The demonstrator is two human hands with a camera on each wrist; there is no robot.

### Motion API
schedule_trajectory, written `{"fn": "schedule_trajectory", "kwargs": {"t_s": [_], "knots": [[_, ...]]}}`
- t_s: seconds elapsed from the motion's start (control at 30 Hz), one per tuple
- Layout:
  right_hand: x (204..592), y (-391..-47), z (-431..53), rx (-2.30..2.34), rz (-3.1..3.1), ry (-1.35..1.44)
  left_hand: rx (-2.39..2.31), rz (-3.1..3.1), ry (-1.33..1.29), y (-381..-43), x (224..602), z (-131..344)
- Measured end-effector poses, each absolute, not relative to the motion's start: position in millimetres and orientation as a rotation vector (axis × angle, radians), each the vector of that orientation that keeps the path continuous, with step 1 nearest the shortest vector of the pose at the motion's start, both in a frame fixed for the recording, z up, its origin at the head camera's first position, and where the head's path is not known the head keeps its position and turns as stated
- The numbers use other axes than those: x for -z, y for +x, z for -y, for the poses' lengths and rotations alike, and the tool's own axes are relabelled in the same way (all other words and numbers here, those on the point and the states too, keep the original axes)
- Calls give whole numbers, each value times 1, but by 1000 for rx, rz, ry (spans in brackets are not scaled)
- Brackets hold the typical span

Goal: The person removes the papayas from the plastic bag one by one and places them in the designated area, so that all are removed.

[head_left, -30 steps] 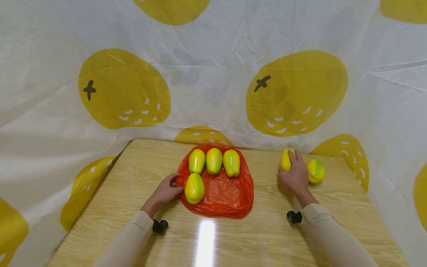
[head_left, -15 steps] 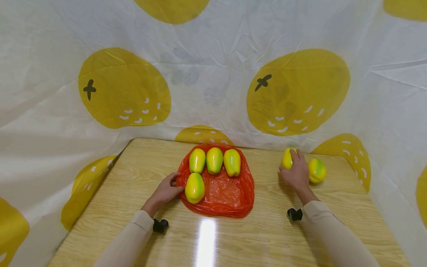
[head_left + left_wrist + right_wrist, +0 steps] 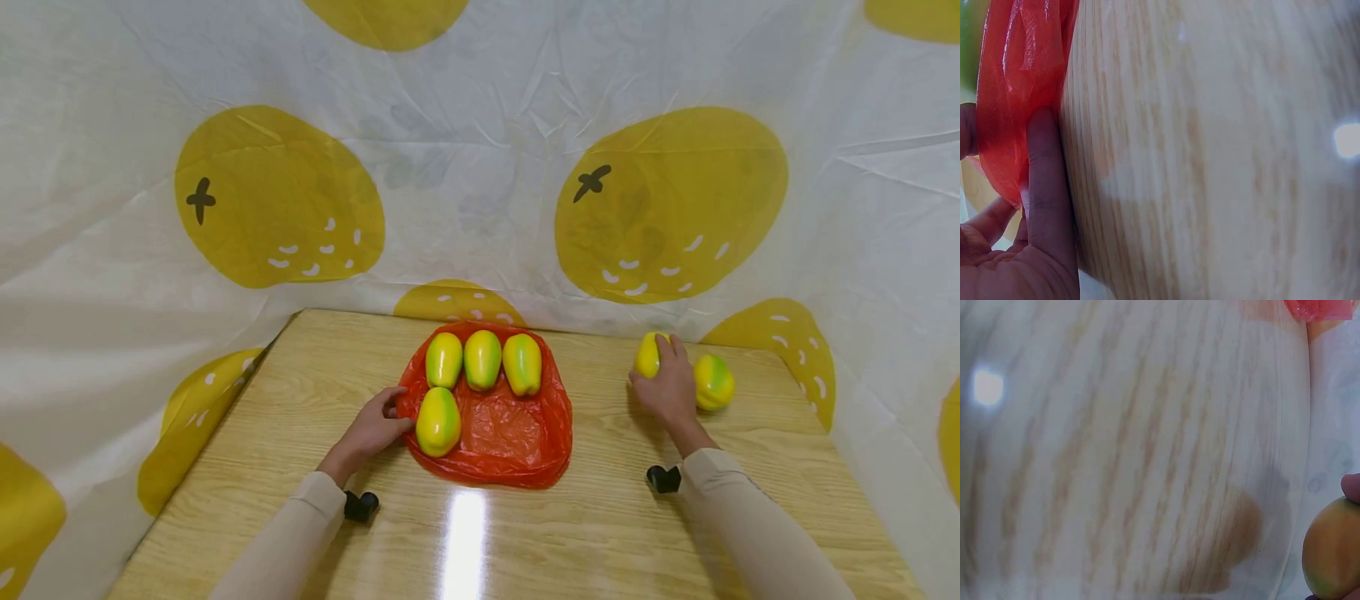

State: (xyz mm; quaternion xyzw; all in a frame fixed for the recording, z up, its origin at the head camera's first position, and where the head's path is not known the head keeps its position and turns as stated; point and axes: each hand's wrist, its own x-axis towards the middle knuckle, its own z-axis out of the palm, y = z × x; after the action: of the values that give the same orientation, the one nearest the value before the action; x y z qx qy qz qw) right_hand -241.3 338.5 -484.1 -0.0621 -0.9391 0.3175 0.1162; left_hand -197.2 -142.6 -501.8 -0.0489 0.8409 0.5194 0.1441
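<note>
A red plastic bag [image 3: 502, 425] lies spread on the wooden table, with several glossy yellow-green papayas on it. Three of them, one being the middle papaya [image 3: 482, 361], stand in a row at its back, and a front papaya [image 3: 438, 422] is at its left. My left hand [image 3: 378, 423] pinches the bag's left edge; in the left wrist view its fingers [image 3: 1047, 181] lie on both sides of the red film. Off to the right, my right hand [image 3: 667, 383] grips another papaya [image 3: 647, 357], partly hidden by the fingers. Beside that hand is a loose papaya [image 3: 713, 383].
The wooden table [image 3: 600, 533] runs back to a white cloth [image 3: 465, 192] printed with big yellow fruit, which also hangs at both sides. Light glares on the table in front of the bag. Black wrist mounts [image 3: 362, 507] sit below both cuffs.
Almost nothing differs. The view has shifted very slightly; my left hand still pinches the bag's edge and my right hand still grips the papaya at nearly the same spot.
</note>
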Motion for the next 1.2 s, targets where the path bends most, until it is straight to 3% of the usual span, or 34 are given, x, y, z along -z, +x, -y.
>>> {"fn": "schedule_trajectory", "kwargs": {"t_s": [1.2], "knots": [[493,-243,-343,-888,2752,-166,-1501,-2428,-136,-199,506,143]]}}
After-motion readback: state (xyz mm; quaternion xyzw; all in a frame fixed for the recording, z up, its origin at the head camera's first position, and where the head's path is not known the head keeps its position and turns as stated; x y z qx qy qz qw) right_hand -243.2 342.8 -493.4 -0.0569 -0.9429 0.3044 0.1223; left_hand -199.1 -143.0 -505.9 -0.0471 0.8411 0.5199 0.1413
